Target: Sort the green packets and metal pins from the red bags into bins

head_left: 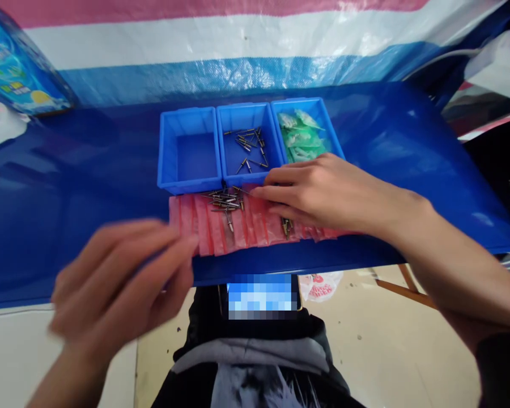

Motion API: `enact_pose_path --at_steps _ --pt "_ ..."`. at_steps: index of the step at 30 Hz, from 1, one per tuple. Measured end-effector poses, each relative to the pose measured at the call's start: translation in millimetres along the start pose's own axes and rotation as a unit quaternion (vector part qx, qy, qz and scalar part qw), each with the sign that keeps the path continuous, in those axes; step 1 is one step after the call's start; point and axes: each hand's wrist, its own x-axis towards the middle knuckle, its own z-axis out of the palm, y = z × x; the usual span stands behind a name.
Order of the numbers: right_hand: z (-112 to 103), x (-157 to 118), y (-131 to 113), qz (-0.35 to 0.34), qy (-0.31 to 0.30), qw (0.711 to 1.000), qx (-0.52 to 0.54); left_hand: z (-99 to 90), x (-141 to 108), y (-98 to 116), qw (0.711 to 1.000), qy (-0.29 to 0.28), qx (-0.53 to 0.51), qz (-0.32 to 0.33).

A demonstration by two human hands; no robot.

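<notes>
loose rivets [226, 202] could scatter if the right hand [312, 187] drags the bags [204, 229]; i can't tell either grip.

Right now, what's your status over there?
Left grip blurred, near left end of red bags. Right grip over bags. Loose rivets atop bags. Three blue bins close behind.

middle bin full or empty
Neither: the middle bin is partly filled, with loose metal pins scattered inside and bare blue floor showing between them.
</notes>
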Motion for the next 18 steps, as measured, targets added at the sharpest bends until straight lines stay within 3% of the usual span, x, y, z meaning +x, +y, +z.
enact_pose_path --at_steps 3,5,6,10,12,16,17,18 --pt "-6 7 -1 -0.022 -0.074 0.995 -0.060 30.5 59 -37 0.995 -0.097 -0.017 0.033" --pt "-8 9 1 -0.018 -0.084 0.995 -0.058 51.8 85 -57 0.983 -0.168 0.006 0.068" --pt "-8 8 2 -0.018 -0.074 0.996 -0.038 60.9 92 -65 0.983 -0.165 0.010 0.079" --pt "2 2 13 -0.026 0.070 0.985 0.157 82.4 88 -78 0.979 -0.196 -0.019 0.058" --pt "10 0 14 0.002 0.160 0.953 0.259 86.9 75 -76 0.984 -0.161 -0.041 0.065" --pt "23 3 4 0.119 0.344 0.849 0.383 92.2 59 -69 0.992 -0.084 -0.058 0.073" --pt "23 4 1 0.142 0.366 0.834 0.388 93.2 57 -68 0.993 -0.075 -0.062 0.073" --pt "23 4 -1 0.159 0.367 0.837 0.373 94.0 57 -68 0.993 -0.068 -0.068 0.074"
